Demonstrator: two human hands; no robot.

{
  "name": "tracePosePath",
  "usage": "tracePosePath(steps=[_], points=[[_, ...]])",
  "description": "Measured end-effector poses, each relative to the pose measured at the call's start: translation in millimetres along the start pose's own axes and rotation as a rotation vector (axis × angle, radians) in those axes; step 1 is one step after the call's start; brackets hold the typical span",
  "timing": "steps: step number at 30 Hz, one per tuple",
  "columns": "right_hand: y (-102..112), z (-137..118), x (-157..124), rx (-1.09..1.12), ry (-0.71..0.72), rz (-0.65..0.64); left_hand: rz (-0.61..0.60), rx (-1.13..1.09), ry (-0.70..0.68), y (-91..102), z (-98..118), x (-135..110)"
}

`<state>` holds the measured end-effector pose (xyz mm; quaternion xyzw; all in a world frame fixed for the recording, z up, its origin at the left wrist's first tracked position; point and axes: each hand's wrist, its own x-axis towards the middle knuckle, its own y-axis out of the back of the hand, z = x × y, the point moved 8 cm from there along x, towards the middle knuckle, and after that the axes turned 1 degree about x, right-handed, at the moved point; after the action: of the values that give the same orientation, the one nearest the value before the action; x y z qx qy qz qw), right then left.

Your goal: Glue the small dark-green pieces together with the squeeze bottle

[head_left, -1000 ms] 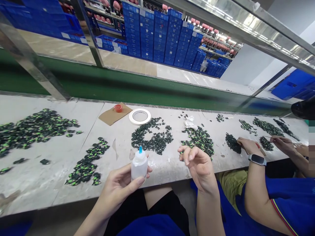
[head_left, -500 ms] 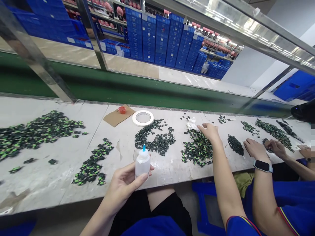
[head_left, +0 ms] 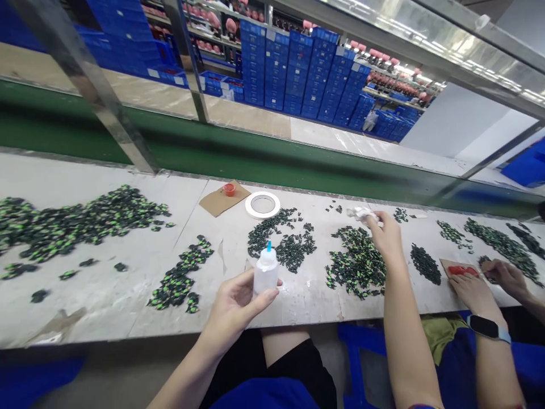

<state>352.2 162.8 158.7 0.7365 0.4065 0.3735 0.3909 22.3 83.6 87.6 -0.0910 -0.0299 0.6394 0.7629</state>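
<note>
My left hand [head_left: 236,307] is closed round a small white squeeze bottle [head_left: 264,272] with a blue tip, held upright just above the bench's front edge. My right hand [head_left: 388,238] is stretched forward over a pile of black-and-green parts [head_left: 355,261]. Its fingertips are pinched on a crumpled white wad [head_left: 356,212] lying beyond that pile. A heap of dark parts [head_left: 285,241] lies behind the bottle.
A tape roll [head_left: 262,205] and a cardboard scrap [head_left: 217,201] with a red cap [head_left: 229,188] sit at the back. More part piles lie left [head_left: 179,281] and far left [head_left: 85,216]. A co-worker's hands [head_left: 470,289] work at the right. A green belt [head_left: 255,153] runs behind the bench.
My right hand went from near my body out over the parts pile to the white wad. My left hand kept hold of the bottle. The view shifted left.
</note>
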Motion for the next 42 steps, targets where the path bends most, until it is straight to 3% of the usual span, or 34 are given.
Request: tracePosePath(steps=[3, 6, 10, 16, 19, 21, 25, 31, 34, 37, 40, 42], points=[[30.0, -23.8, -40.4, 0.295, 0.074, 0.225, -0.026, -0.019, -0.048, -11.5, 9.0, 2.7], [33.8, -50.5, -87.7, 0.473, 0.103, 0.248, -0.071, -0.04, -0.061, -22.1, 14.2, 4.3], [23.2, -98.5, -132.4, 0.594, 0.242, 0.149, -0.078, -0.014, -0.073, -27.7, 16.0, 4.3], [2.7, -132.1, -144.6, 0.762, 0.274, -0.154, -0.023, 0.109, -0.17, -23.7, 20.5, 3.1], [-3.6, -137.1, -147.4, 0.837, 0.295, -0.271, 0.035, 0.229, -0.249, -21.5, 26.5, 0.2], [-5.3, -137.4, -149.3, 0.841, 0.301, -0.27, 0.101, 0.313, -0.304, -19.4, 29.8, -1.4], [-6.0, -136.3, -153.3, 0.762, 0.318, -0.16, 0.224, 0.468, -0.398, -14.4, 28.9, -0.6], [-12.3, -143.5, -160.1, 0.558, 0.461, -0.013, 0.284, 0.694, -0.428, -9.1, 17.4, 8.7], [-14.3, -153.2, -167.9, 0.578, 0.591, -0.012, 0.239, 0.628, -0.413, -11.7, 14.7, 10.9], [-0.2, -150.4, -172.2, 0.599, 0.64, 0.079, 0.205, 0.475, -0.363, -13.0, 13.1, 11.3], [17.3, -126.6, -156.4, 0.597, 0.526, 0.153, 0.199, 0.348, -0.241, -9.4, 6.2, 13.8], [25.6, -97.6, -129.1, 0.56, 0.359, 0.207, 0.155, 0.256, -0.172, -9.3, 1.1, 16.1]])
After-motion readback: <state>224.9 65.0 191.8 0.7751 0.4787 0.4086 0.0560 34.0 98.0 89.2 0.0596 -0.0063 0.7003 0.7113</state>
